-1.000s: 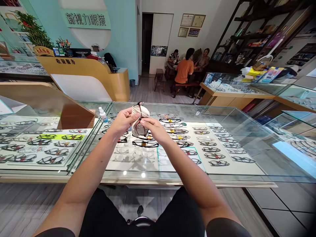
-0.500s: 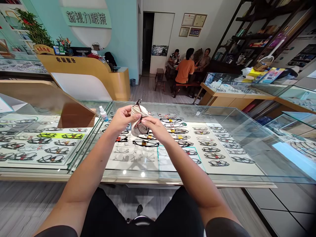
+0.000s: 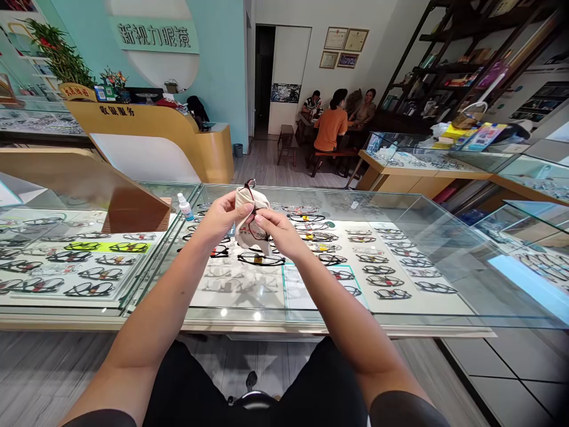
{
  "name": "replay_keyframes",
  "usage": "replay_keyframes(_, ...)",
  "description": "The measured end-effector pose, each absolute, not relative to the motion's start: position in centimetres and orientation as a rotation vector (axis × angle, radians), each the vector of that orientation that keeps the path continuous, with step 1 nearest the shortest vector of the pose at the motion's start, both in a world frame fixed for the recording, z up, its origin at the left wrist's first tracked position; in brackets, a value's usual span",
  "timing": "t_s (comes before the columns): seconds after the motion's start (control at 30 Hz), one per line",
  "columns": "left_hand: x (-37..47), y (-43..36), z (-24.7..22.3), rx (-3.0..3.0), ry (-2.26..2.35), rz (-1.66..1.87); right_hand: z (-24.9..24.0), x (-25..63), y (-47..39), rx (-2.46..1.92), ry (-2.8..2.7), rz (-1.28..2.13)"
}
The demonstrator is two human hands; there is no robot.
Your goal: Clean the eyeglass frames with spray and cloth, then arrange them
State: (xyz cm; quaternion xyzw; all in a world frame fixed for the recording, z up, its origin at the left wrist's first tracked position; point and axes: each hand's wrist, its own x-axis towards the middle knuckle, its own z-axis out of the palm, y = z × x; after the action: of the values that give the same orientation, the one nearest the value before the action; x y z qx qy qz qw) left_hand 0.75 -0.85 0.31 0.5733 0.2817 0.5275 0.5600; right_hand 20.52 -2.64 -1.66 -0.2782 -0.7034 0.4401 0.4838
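1. Glass tops the display counter across my whole front, its pale front edge passing under my forearms, just beyond my knees.
2. Past the far edge, grey floor opens toward a wooden stool and a seated person in orange, well apart from me.
3. My left hand is raised above the glass, nearer the far edge than the front one. Its thumb and fingers are clamped on a cream cloth, the thumb on the side facing me.
4. My right hand meets it from the other side, thumb and fingers together, pinching the dark-rimmed glasses along with the cloth; which layer each fingertip presses is too small to tell.
5. Those glasses sit between my two hands, tilted, one rim standing above the cloth and the other hanging lower against it.
6. Leftward, room is tighter: a white spray bottle stands near my left wrist, and a wooden panel slopes beyond it.
7. Rightward, the glass runs wide past my forearm, a small pale tag lying near the far edge.
8. Rows of frames lie beneath the glass, below my hands.
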Motion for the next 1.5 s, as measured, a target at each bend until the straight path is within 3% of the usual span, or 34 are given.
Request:
replay_keyframes(0.27,1.5,-1.1,0.0,1.362,0.691,1.197,-1.3,21.0,-2.6,-0.756,-1.715,0.954)
replay_keyframes(0.47,1.6,-1.3,0.2,1.361,0.620,1.229,-1.6,20.7,-2.5,-0.710,-1.675,1.054)
replay_keyframes(1.17,2.6,-1.3,-0.5,1.308,0.761,1.551,-0.8,21.0,-2.9,-0.657,-1.823,1.032)
replay_keyframes(1.5,0.3,-0.4,0.2,1.379,0.612,1.216,-0.2,21.5,-3.1,-0.754,-1.669,1.137)
